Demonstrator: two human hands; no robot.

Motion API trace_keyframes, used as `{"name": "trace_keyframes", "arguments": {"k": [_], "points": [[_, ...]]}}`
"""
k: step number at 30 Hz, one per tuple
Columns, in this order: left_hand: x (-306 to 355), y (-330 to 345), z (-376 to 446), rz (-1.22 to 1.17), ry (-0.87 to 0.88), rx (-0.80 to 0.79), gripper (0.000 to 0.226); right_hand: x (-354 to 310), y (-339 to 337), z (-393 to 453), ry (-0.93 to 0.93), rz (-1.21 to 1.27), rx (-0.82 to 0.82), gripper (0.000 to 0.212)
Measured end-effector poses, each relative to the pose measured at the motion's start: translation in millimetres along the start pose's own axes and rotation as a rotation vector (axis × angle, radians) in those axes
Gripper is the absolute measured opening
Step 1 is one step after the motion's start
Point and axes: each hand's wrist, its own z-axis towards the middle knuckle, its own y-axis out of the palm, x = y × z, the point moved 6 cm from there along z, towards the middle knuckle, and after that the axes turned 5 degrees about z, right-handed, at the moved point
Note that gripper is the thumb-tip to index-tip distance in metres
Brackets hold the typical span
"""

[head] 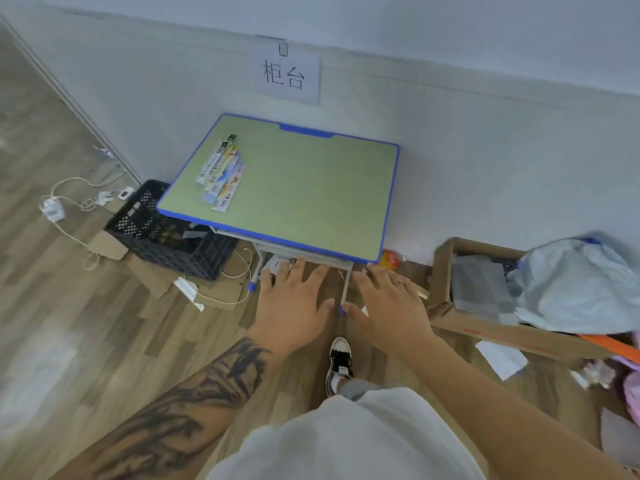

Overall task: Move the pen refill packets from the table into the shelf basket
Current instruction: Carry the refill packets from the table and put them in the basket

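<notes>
So this looks like the very start of the job, nothing picked up yet. The pen refill packets (222, 173) are all sitting in one fanned-out pile on the far left part of the green table (311, 195), well apart from both hands. The left hand (294, 299) and right hand (388, 303) are held out side by side in front of the near edge of the table, fingers spread flat and holding nothing at all, with a ring on one finger of the right hand.

My guess is the step in hand is just the approach, and the next move is a reach forward and to the left to get fingers around the pile. The packets overlap each other, so grabbing them as a bunch probably beats going one at a time, though thin flat packets can be slippery to lift off a smooth top.

Counts: one table, one pile of packets. I make out roughly six or seven packets, but they overlap and it's blurry, so I can't pin it exactly. One black crate (166, 230) on the floor left of the table, one cardboard box (446, 306) on the right with a plastic bag (571, 282) in it, one paper sign (287, 76) on the wall.

No shelf basket is in view, so it'll need finding after the pickup.
</notes>
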Motion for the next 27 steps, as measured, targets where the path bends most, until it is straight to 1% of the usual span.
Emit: {"name": "trace_keyframes", "arguments": {"k": [4, 8, 13, 16, 23, 27], "points": [[-25.9, -8.5, 38.5, 0.002, -0.092, 0.011, 0.069, -6.9, -11.6, 61.4, -0.072, 0.022, -0.047, 0.065], [-47.0, -13.9, 82.5, -0.017, -0.161, -0.033, 0.068, -1.4, -18.5, 118.2, -0.129, 0.039, -0.078, 0.063], [-68.3, -10.8, 121.0, -0.019, -0.263, -0.064, 0.068, 9.1, -5.0, 171.2, -0.189, 0.013, -0.17, 0.064], [-78.6, -8.2, 132.1, -0.03, -0.303, -0.103, 0.068, 8.8, 3.3, 195.3, -0.205, 0.01, -0.196, 0.064], [-107.7, -8.6, 166.2, -0.039, -0.321, -0.117, 0.067, -5.3, 10.1, 242.1, -0.217, 0.032, -0.262, 0.064], [-130.5, -1.2, 194.9, -0.084, -0.298, -0.161, 0.068, -10.0, 18.1, 263.8, -0.145, 0.066, -0.3, 0.064]]}}
